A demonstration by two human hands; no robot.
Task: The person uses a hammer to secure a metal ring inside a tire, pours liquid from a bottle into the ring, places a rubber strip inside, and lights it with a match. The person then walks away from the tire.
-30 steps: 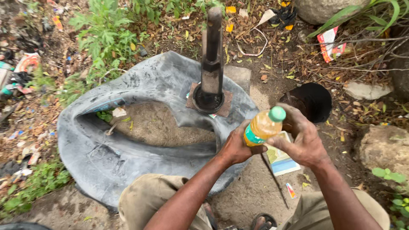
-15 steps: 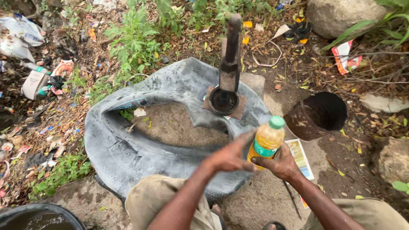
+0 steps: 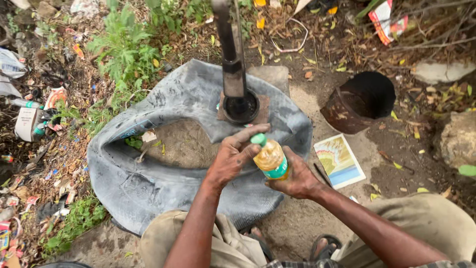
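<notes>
Currently, a small yellow bottle (image 3: 270,160) was gripped around its body by the right hand (image 3: 296,177); its green cap (image 3: 258,139) was pinched by left hand (image 3: 232,159) fingers. Grey inner tube (image 3: 148,183) lay beneath; a black metal stand (image 3: 234,74) was seen at 12 o'clock, rusty can (image 3: 359,101) at 2.

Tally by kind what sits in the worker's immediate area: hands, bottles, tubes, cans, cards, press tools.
Hands: 2, left hand at the green cap, right hand holding the bottle
Bottle: 1
Grey inner tube: 1
Rusty can: 1
Picture card: 1
Upright metal press tool: 1
Total: 7
</notes>
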